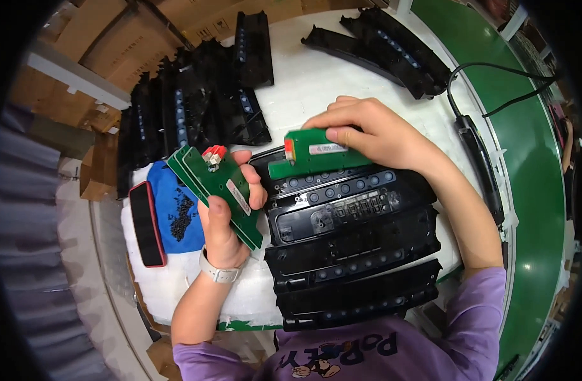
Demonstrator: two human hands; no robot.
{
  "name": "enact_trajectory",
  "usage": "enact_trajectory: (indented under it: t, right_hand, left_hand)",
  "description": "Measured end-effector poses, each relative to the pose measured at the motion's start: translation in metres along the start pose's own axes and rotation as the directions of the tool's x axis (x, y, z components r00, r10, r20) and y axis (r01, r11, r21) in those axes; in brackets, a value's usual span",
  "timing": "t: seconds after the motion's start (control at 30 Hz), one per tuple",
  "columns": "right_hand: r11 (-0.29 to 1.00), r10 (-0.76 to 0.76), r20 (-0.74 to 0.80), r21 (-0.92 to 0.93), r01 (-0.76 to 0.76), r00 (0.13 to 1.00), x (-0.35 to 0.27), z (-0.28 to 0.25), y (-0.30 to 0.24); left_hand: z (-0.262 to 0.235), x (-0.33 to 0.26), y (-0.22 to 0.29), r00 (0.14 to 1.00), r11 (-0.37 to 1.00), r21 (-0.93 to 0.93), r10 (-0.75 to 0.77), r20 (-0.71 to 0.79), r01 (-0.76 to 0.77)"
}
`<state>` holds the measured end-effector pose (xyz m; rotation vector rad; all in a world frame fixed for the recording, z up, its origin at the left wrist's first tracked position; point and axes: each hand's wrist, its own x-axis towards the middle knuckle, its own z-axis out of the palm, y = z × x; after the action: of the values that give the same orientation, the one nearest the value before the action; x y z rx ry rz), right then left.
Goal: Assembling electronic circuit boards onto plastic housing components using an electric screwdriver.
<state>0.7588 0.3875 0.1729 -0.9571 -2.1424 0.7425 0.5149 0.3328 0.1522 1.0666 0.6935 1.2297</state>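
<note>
A white counter [291,76] carries a row of overlapping black panels [361,244]. Over the row's far end, the person's right hand [376,127] grips a green circuit board [313,166]; whether it touches a panel cannot be told. Left of the row, the left hand [221,235] clasps stacked green boards [221,184], held tilted. Beyond them lies a blue sheet [156,184], then a red-edged phone [147,225] beside it, and tiny dark pieces [180,222] heaped on the sheet.

Above centre, the right hand [380,132] holds a green board [319,160]. Left of centre, the left hand [222,233] grips stacked boards [216,183].
</note>
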Motion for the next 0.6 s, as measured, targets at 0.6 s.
enact_trajectory:
  t: [0.6]
  right_hand:
    - [0.971, 0.158, 0.029, -0.189, -0.150, 0.987, -0.013, 0.006, 0.009]
  left_hand:
    - [0.005, -0.002, -0.010, 0.997, 0.992, 0.097, -0.075, -0.011, 0.076]
